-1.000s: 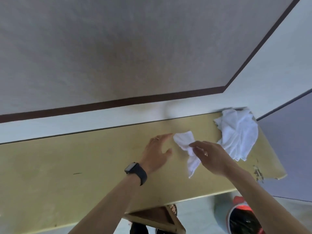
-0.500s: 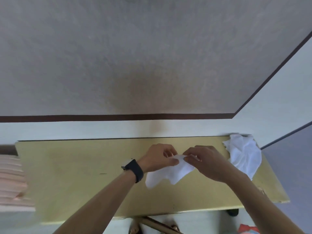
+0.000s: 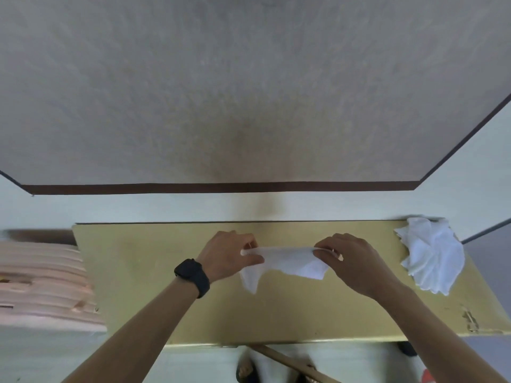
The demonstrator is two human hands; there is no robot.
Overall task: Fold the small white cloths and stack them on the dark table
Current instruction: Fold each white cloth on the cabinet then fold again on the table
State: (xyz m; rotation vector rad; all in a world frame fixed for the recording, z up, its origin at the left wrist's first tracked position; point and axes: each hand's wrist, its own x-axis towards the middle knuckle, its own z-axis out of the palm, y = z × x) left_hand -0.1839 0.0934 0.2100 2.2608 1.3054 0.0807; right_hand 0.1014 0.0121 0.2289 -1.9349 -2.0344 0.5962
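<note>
Risk: left hand (image 3: 229, 255) pinches only one top corner of the small white cloth (image 3: 287, 261). The lower edge hangs bunched and uneven, so the fold could skew or a corner could slip. Right hand (image 3: 351, 261) pinches the other corner. Cloth stretched between both hands, over the yellow bench (image 3: 138, 272). Unfolded cloth pile (image 3: 431, 255) sits apart, right of the right hand.

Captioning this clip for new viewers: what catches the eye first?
The left hand and right hand pinch a white cloth stretched between them above the table. A rumpled pile of white cloths lies at its right end. A black watch sits on the left wrist.
</note>
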